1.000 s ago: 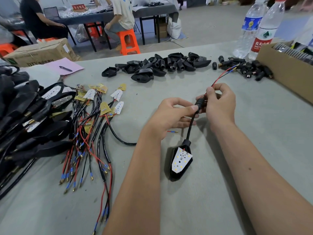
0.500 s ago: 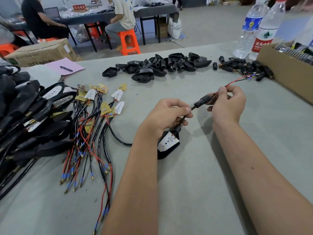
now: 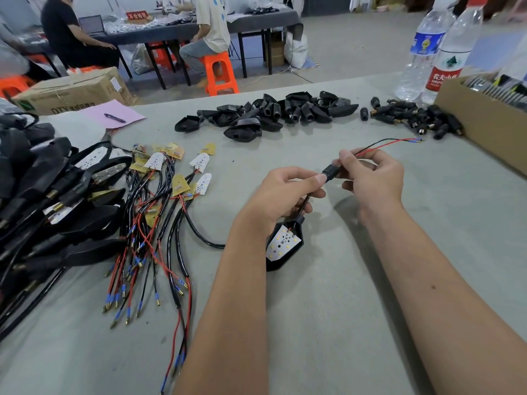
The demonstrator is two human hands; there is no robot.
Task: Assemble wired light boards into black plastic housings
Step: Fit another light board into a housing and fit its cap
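Both hands mid-frame, above the grey worktop (image 3: 342,309). Left hand (image 3: 281,195) curled, thumb and forefinger pinching the lower end of a black sleeve (image 3: 330,171) on the cable. Right hand (image 3: 373,181) curled too, fingers pinching the sleeve's upper end where the red and black wires (image 3: 385,143) exit, running toward upper right, tips hanging free just short of the cardboard box (image 3: 484,126).

Below the left hand: black housing (image 3: 285,260) hanging off the cable, light board (image 3: 283,242) seated in it, LED face up. Whether housing touches the worktop: cannot tell.

Centre left: loose wired light boards (image 3: 176,178), white and yellow faces, leads fanned toward lower left with blue-crimped ends. Far left: stack of finished assemblies (image 3: 42,212). Upper centre: heap of empty black housings (image 3: 271,112). Right of that, near the box: small black connectors (image 3: 413,118). Upper right: two water bottles (image 3: 436,49) upright, side by side, behind the box.

Upper left: pink paper (image 3: 114,115) with a pen on it, brown carton (image 3: 74,92) behind. Background: two people seated at another table, orange stool (image 3: 219,72).
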